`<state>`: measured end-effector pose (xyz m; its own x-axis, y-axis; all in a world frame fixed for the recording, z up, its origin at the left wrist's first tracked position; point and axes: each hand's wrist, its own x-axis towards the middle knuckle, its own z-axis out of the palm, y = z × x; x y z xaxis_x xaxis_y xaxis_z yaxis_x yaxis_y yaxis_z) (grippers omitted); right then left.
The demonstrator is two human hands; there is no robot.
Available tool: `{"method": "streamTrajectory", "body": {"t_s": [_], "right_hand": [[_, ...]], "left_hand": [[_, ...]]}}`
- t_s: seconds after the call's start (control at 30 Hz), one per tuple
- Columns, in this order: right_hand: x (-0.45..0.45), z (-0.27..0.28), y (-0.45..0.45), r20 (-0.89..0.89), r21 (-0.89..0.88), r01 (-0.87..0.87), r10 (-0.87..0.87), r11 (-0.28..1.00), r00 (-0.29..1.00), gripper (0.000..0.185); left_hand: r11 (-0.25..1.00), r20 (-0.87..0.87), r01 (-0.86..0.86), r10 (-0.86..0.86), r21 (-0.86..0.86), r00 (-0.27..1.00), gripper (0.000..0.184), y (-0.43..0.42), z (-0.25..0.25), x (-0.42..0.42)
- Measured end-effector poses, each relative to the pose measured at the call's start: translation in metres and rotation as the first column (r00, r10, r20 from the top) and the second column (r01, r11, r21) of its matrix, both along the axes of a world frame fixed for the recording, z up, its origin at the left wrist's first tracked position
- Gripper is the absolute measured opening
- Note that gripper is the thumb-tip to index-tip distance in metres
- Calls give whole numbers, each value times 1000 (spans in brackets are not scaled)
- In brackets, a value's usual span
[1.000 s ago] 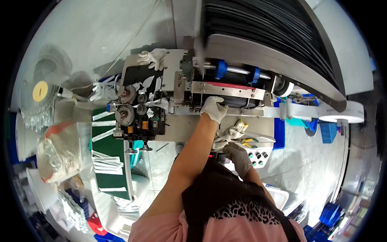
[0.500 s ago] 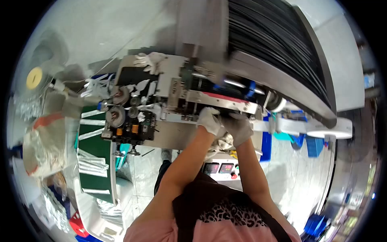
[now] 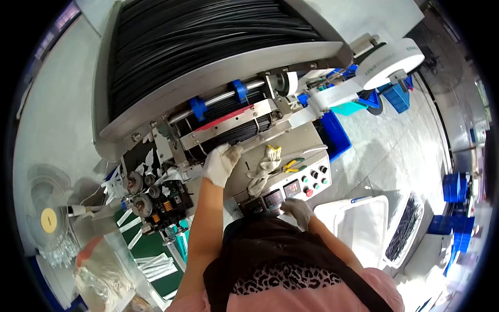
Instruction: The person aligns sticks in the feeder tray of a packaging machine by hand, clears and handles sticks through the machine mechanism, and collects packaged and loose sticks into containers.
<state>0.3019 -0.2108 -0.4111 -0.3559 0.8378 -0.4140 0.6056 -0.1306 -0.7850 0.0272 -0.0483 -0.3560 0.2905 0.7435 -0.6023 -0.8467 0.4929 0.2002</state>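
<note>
My left hand (image 3: 222, 164), in a white glove, is at the front edge of the machine, below a metal bar with a red strip (image 3: 226, 120). Its fingers are curled closed by the black strands (image 3: 234, 132); whatever they hold is hidden. My right hand (image 3: 299, 212), also gloved, is low in front of the control panel (image 3: 291, 188), near its displays. Its fingers point left, with nothing visible in them. Between the hands, a pair of pliers (image 3: 292, 166) with yellow-green handles lies beside a crumpled glove (image 3: 264, 171) on the machine's metal top.
Behind the machine stands a large hopper (image 3: 208, 67) filled with black strands. A white tape roll (image 3: 392, 62) hangs at right, above a blue bin (image 3: 332, 138). White trays (image 3: 358, 208) stand right. Rollers (image 3: 143, 205) and a green conveyor (image 3: 169, 286) are left.
The view has swung to the right. My right hand has left the machine's bar and come down to the control panel. My left hand remains at the machine's front edge.
</note>
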Motion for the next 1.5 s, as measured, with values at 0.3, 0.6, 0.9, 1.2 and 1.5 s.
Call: {"method": "streamTrajectory", "body": {"t_s": [0.3, 0.6, 0.9, 1.2, 1.5], "right_hand": [[3, -14, -69, -27, -302, 694, -734, 653, 679, 47], [1, -12, -5, 26, -84, 627, -628, 774, 778, 32], [215, 117, 147, 103, 656, 359, -550, 664, 829, 32], [214, 375, 294, 205, 970, -69, -637, 232, 743, 40], [273, 340, 377, 613, 759, -509, -708, 406, 351, 44]], "left_hand": [[783, -507, 621, -522, 35, 686, 26, -193, -68, -5], [861, -731, 478, -437, -172, 524, 39, -177, -18, 19], [649, -948, 735, -316, -197, 26, 35, -197, -39, 56], [820, -939, 472, -338, -323, -55, 36, -212, -26, 101], [904, -922, 208, -386, -373, 21, 35, -267, -38, 109]]}}
